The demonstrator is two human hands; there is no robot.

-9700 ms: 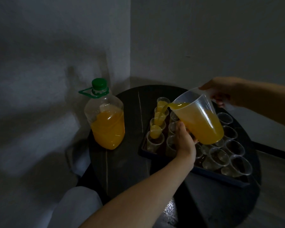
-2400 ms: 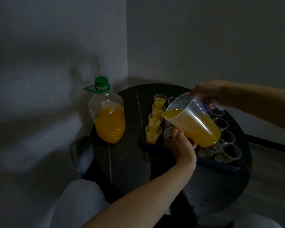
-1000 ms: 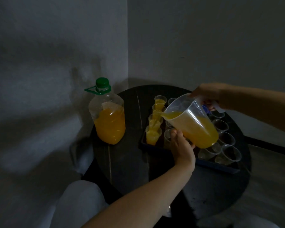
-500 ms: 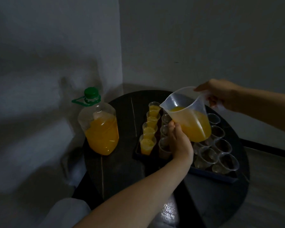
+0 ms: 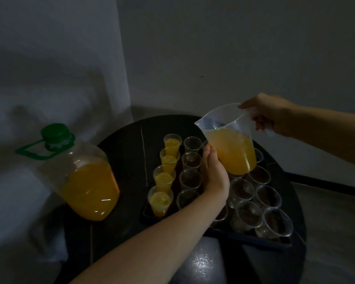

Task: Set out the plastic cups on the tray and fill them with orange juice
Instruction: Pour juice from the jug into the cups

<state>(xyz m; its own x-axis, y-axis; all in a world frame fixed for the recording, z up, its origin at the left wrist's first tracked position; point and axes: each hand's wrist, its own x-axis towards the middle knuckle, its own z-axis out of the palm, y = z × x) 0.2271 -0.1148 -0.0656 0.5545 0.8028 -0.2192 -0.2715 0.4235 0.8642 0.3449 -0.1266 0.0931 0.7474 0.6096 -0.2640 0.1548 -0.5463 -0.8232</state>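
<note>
Your right hand (image 5: 270, 117) grips the jug (image 5: 233, 152) by its handle, left hand (image 5: 213, 173) cupping its side over the tray (image 5: 246, 239).

- Dim and underexposed throughout, with grey, muddy tones and fine grain in the darkest areas.
- Brighter on the left wall (image 5: 49, 58), darker on the right wall (image 5: 254, 48); light source itself out of view.
- Soft, blotchy shadows across the left wall; black table (image 5: 119, 144) almost without detail.
- Only vivid colour from the orange juice (image 5: 90, 187), glowing in the bottle (image 5: 80, 158) and the pitcher (image 5: 223, 119).
- Small glints: a pale streak low on the bottle, speckled glare on a shiny surface (image 5: 201, 261) below the table edge.
- Wide-angle bending toward the edges: bottle leaning outward, wall corner slanted.
- Slight softness on the near forearm (image 5: 152, 242).
</note>
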